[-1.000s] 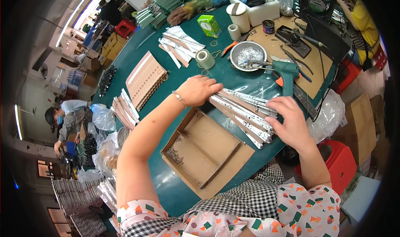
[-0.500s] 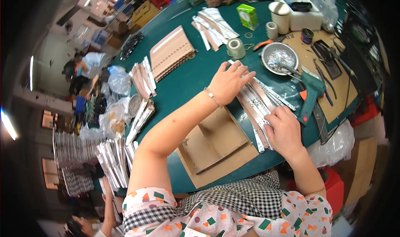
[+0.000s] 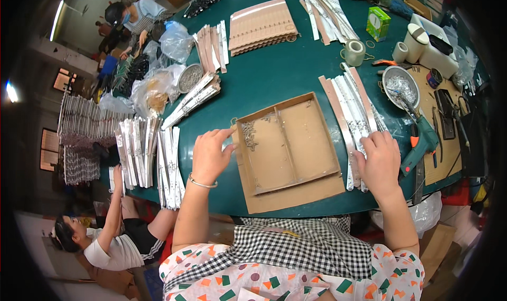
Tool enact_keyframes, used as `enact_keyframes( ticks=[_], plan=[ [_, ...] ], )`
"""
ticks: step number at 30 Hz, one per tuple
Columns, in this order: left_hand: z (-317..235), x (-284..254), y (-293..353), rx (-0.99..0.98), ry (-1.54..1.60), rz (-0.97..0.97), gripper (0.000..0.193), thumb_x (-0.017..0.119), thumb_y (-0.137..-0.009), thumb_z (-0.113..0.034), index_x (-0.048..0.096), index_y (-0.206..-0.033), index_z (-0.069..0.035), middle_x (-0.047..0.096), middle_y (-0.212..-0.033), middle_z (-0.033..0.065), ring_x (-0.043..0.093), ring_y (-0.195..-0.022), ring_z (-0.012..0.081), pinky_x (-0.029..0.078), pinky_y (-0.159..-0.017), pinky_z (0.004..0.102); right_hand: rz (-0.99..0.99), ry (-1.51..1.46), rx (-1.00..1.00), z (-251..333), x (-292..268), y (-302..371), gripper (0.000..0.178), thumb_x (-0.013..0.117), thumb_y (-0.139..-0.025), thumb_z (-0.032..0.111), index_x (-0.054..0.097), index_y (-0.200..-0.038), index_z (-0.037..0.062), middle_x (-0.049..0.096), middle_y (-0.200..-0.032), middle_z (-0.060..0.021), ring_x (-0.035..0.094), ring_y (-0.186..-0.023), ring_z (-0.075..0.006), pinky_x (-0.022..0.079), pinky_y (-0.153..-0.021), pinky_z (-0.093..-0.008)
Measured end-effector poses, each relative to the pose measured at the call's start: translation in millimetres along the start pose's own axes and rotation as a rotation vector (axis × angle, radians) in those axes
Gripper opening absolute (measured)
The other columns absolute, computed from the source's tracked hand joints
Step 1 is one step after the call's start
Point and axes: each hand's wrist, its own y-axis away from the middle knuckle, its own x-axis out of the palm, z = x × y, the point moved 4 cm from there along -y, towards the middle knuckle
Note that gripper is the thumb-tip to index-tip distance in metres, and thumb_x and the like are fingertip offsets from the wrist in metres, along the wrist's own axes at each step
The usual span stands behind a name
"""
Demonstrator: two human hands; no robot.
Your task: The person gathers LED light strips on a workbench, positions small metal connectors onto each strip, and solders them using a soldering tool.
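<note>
My left hand [image 3: 210, 155], a bracelet at its wrist, is beside the left wall of a shallow cardboard box [image 3: 296, 183]. Its thumb and forefinger are apart, with nothing seen between them. A divider splits the box, and small metal pieces [image 3: 249, 134] lie in the left compartment's far corner. Right of the box is a bundle of long flat strips [image 3: 346, 108], white-silver and pinkish-brown. Curled over its near end, my right hand [image 3: 381, 161] grips the strips; their contact with the fingertips is partly hidden.
More strip bundles [image 3: 169, 166] lie at left and far right on the green table [image 3: 274, 73]. A pinkish-brown stack [image 3: 263, 26] sits at the back. At right are a tape roll [image 3: 354, 52], a metal bowl [image 3: 401, 84] and a glue gun [image 3: 422, 145]. Co-workers [image 3: 113, 232] sit at left.
My left hand has left the strips' far end and moved left, across the box to its left side. My right hand stays at the strips' near end. The view has shifted.
</note>
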Motion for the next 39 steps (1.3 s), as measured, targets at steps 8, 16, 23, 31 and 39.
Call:
enact_keyframes(
  ticks=[8, 16, 23, 31, 39],
  plan=[
    [8, 14, -3, 0.005, 0.065, -0.004, 0.026, 0.074, -0.075, -0.011, 0.069, -0.100, -0.010, 0.069, -0.089, 0.0086, 0.064, -0.085, 0.0290, 0.047, -0.075, 0.0391, 0.124, 0.031, 0.175, -12, 7, -6, 0.036, 0.081, -0.062, 0.010, 0.067, -0.093, 0.0022, 0.061, -0.088, -0.0140, 0.060, -0.088, -0.0334, 0.049, -0.076, -0.0412],
    [-7, 49, -48, 0.185, 0.165, -0.073, 0.013, 0.070, -0.078, -0.012, 0.071, -0.091, -0.011, 0.066, -0.082, 0.0052, 0.063, -0.084, 0.0273, 0.048, -0.074, 0.0383, 0.089, -0.285, 0.563, -17, 4, -7, 0.024, 0.073, -0.070, -0.002, 0.069, -0.094, -0.0032, 0.063, -0.071, -0.0131, 0.062, -0.065, -0.0232, 0.049, -0.066, -0.0324],
    [-16, 77, -60, 0.206, 0.163, -0.053, 0.008, 0.068, -0.078, -0.012, 0.071, -0.085, -0.011, 0.065, -0.083, 0.0053, 0.065, -0.076, 0.0280, 0.052, -0.065, 0.0403, 0.083, -0.958, 0.690, 17, -11, 36, 0.024, 0.066, -0.078, -0.008, 0.066, -0.102, -0.0058, 0.060, -0.083, -0.0014, 0.056, -0.074, -0.0075, 0.045, -0.063, -0.0217],
    [1, 62, -35, 0.249, 0.019, 0.186, 0.008, 0.070, -0.074, -0.010, 0.069, -0.081, -0.009, 0.065, -0.082, 0.0061, 0.063, -0.081, 0.0288, 0.051, -0.069, 0.0415, 0.363, -1.304, 0.804, 74, 27, 36, 0.025, 0.070, -0.080, -0.008, 0.065, -0.104, -0.0060, 0.062, -0.081, -0.0001, 0.058, -0.068, -0.0033, 0.046, -0.060, -0.0160],
    [-4, 61, -25, 0.207, 0.250, 0.159, 0.009, 0.075, -0.071, -0.010, 0.067, -0.076, -0.010, 0.064, -0.080, 0.0031, 0.058, -0.084, 0.0270, 0.042, -0.073, 0.0399, 0.440, -1.267, 0.712, 105, 55, 27, 0.031, 0.067, -0.082, -0.009, 0.063, -0.113, -0.0054, 0.057, -0.075, 0.0027, 0.054, -0.065, -0.0004, 0.045, -0.058, -0.0153]
  ],
)
